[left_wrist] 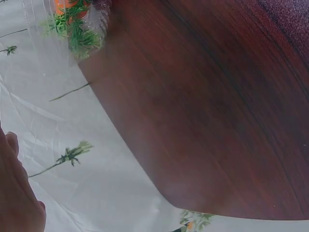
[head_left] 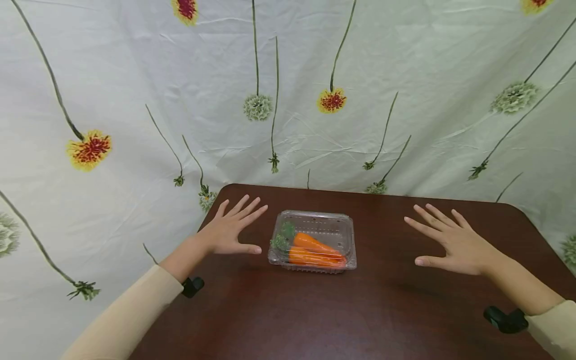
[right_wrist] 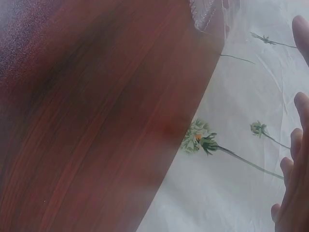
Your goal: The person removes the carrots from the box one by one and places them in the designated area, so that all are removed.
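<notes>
A clear plastic clamshell box (head_left: 333,225) with its lid down sits on the dark brown table. Through its walls show orange carrots (head_left: 315,250) with green leafy tops (head_left: 283,236) at the left end. My left hand (head_left: 231,229) hovers just left of the box, fingers spread and straight, holding nothing. Farther off on the right side, my right hand (head_left: 454,242) is spread the same way, also holding nothing. In the left wrist view the leafy tops (left_wrist: 83,38) appear at the upper left; the right wrist view catches only a corner of the box (right_wrist: 205,14).
The table (head_left: 315,315) has rounded far corners. Behind it hangs a pale cloth (head_left: 216,65) printed with flowers and stems. Dark wrist-worn devices sit at the left wrist (head_left: 192,287) and the right wrist (head_left: 506,320).
</notes>
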Tool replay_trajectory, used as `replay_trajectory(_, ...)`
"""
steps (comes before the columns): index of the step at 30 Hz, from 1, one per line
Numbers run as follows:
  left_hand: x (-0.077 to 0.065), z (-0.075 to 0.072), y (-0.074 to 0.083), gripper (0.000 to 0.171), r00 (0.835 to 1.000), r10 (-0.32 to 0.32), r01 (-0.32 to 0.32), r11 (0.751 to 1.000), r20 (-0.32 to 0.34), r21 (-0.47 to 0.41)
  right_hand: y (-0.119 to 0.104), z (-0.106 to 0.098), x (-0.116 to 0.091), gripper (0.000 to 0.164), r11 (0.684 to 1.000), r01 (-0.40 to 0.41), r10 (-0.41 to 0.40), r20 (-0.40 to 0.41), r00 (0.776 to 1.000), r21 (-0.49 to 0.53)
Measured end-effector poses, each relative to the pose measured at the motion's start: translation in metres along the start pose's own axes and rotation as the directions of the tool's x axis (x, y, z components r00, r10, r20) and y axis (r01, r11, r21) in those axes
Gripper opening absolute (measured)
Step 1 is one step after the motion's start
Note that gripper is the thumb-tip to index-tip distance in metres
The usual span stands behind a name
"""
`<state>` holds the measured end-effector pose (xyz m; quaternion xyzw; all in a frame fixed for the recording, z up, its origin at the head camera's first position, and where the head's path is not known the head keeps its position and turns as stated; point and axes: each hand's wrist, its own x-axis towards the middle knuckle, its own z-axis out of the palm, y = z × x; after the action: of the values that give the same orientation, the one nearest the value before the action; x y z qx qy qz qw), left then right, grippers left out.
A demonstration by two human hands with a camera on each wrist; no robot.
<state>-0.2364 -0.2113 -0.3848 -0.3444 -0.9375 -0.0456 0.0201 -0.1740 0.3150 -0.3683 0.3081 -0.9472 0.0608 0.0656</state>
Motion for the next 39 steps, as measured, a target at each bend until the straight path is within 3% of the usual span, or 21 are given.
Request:
replay_trajectory(11,-0.003,0.008,-0.003,0.101,1.000,-0.019,0.019,0.998,-0.012,-0.052,-0.001,0.006,-0.001,0.083,1.000,-0.006,0.006,-0.009,1.000,0.029)
replay_trajectory(16,-0.006,0.024,-0.009,0.103,0.996,-0.084,0.083,0.990,0.002,-0.116,-0.007,0.020,0.005,0.081,0.999,0.008,-0.006,-0.050,0.999,0.045)
replay_trajectory(21,-0.006,0.045,-0.008,0.110,0.989,-0.141,0.145,0.962,0.034,-0.233,-0.019,0.040,0.013,0.075,0.994,0.025,-0.015,-0.099,0.995,0.103)
replay_trajectory(25,-0.007,0.063,0.001,0.116,0.981,-0.189,0.193,0.909,0.048,-0.370,-0.033,0.059,0.023,0.066,0.978,0.044,-0.007,-0.178,0.984,0.203)
replay_trajectory(32,-0.006,0.090,0.021,0.118,0.954,-0.288,0.283,0.751,0.089,-0.596,-0.060,0.092,0.039,0.047,0.923,0.083,0.041,-0.309,0.950,0.377)
replay_trajectory(36,-0.002,0.099,0.030,0.117,0.939,-0.321,0.321,0.697,0.122,-0.641,-0.071,0.105,0.044,0.042,0.899,0.079,0.077,-0.331,0.940,0.431)
replay_trajectory(39,0.002,0.102,0.034,0.115,0.933,-0.334,0.338,0.677,0.136,-0.654,-0.076,0.111,0.048,0.041,0.883,0.087,0.087,-0.343,0.935,0.460)
